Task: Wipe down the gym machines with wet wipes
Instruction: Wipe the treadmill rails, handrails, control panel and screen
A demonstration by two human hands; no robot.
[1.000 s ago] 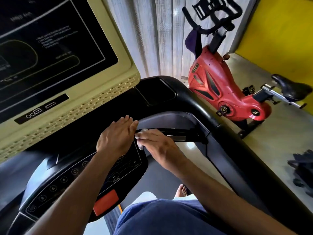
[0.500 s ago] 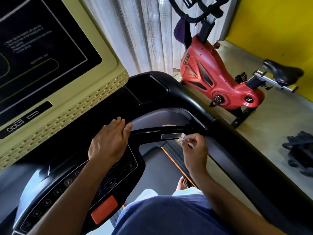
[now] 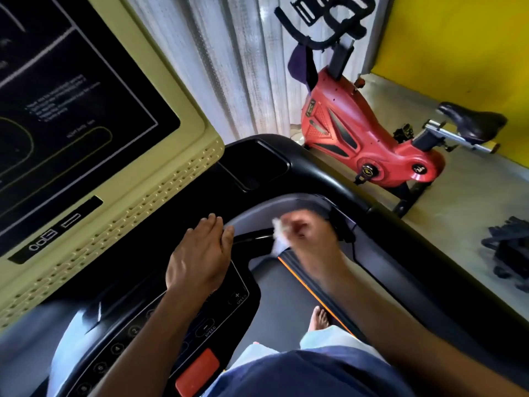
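Note:
I stand on a black treadmill (image 3: 320,170) with a cream-framed console screen (image 3: 183,179) at the upper left. My left hand (image 3: 200,253) rests flat, fingers straight, on the control panel (image 3: 223,313) beside the inner black handlebar (image 3: 252,236). My right hand (image 3: 309,233), blurred by motion, grips a small white wet wipe (image 3: 278,234) against that handlebar. The wipe pokes out to the left of the curled fingers. A red stop button (image 3: 197,371) shows at the bottom of the panel.
A red exercise bike (image 3: 357,138) with a black saddle stands on the floor to the right, before a white curtain (image 3: 234,61) and a yellow wall (image 3: 458,47). Dark equipment (image 3: 509,253) lies at the right edge. My bare foot (image 3: 319,319) is on the treadmill belt.
My right hand slid right along the handlebar with the wipe, then came back towards the left and is now blurred. My left hand stayed on the panel.

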